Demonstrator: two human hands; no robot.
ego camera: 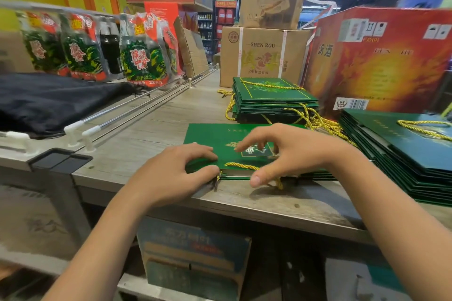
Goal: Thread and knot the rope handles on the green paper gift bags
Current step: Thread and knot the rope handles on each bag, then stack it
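A flat green gift bag [210, 139] lies on top of a low pile of the same bags near the front edge of the wooden bench [151, 134], with both hands over its near end. The left hand [171, 173] pinches the bag's near left corner, thumb at the edge and fingers [195, 149] curled on top. The right hand [288, 151] arches over the bag's printed centre and hides most of it; its fingers are bent, but whether they hold the yellow rope handle [241, 166] that runs under the palm cannot be told. The rope's right end is hidden beneath that hand. Farther back sits a stack of finished bags [274, 100] with yellow cords spilling out, and a second stack [403, 154] at the right is cut off by the frame. A black cloth [49, 102] lies far left.
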